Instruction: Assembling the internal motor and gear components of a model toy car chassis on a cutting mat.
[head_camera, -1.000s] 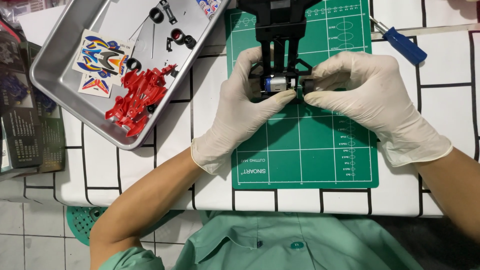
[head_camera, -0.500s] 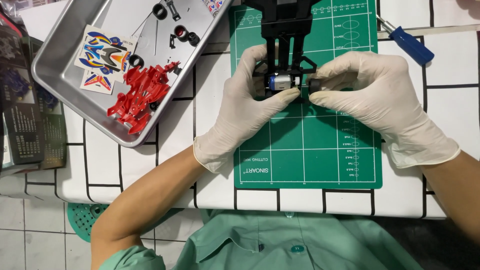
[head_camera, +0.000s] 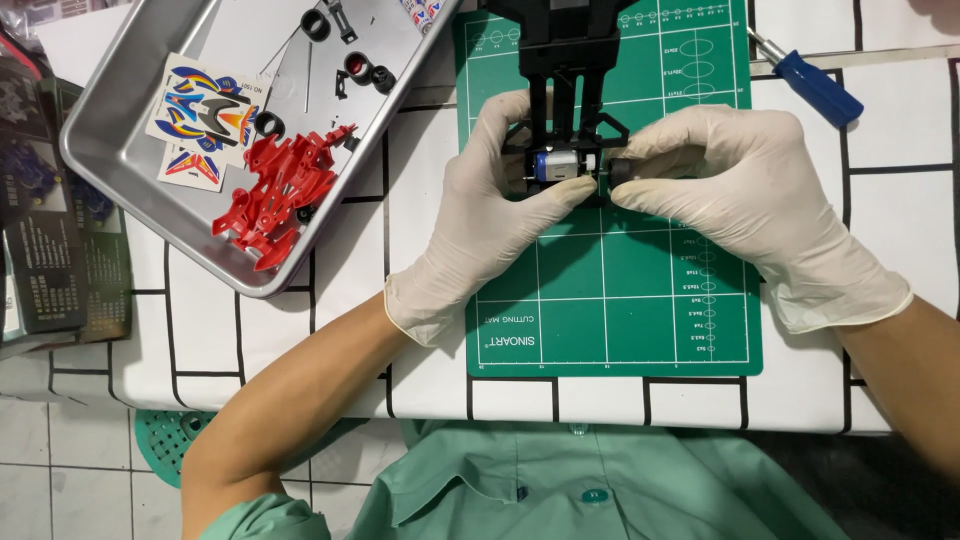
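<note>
Both hands wear pale latex gloves over a green cutting mat (head_camera: 640, 300). My left hand (head_camera: 485, 210) grips the near end of a black toy-car chassis (head_camera: 565, 60), thumb and fingers around a small silver and blue motor (head_camera: 555, 165) seated in it. My right hand (head_camera: 750, 195) pinches a small black part (head_camera: 620, 170) against the chassis just right of the motor. The chassis runs away from me off the top of the view.
A metal tray (head_camera: 120, 160) at the left holds a red car body shell (head_camera: 275, 195), a sticker sheet (head_camera: 205, 115) and black wheels (head_camera: 365, 70). A blue-handled screwdriver (head_camera: 815, 85) lies at the upper right. Dark boxes (head_camera: 50, 260) sit at the far left edge.
The hands and chassis stay in the same grip; the view has shifted slightly, and my right fingers have closed in a little on the small black part.
</note>
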